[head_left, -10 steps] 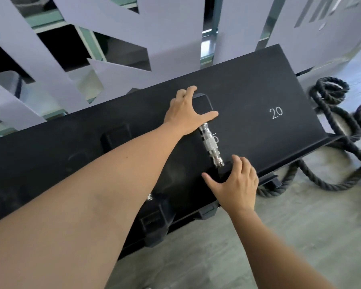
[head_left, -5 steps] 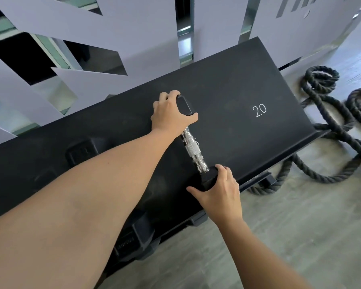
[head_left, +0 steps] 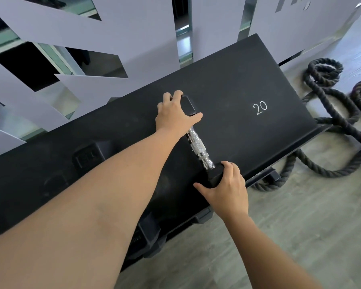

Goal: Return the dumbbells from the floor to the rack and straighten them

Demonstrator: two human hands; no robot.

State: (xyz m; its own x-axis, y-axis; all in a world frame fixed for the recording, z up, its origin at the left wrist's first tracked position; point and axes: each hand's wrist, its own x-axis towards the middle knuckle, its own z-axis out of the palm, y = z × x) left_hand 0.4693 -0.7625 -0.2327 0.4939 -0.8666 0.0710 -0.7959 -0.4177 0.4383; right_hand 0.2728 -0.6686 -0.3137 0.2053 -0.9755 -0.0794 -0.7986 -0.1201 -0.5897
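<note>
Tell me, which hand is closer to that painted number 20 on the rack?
Left. The left hand grips the dumbbell's far head, just left of the 20. The right hand grips the near head at the rack's front edge, farther below it.

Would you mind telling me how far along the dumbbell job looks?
Done: one dumbbell already lies on the rack. In hand: the left hand grips its far head and the right hand its near head, apparently straightening it. Left: no floor dumbbells are in view, so I cannot tell.
</note>
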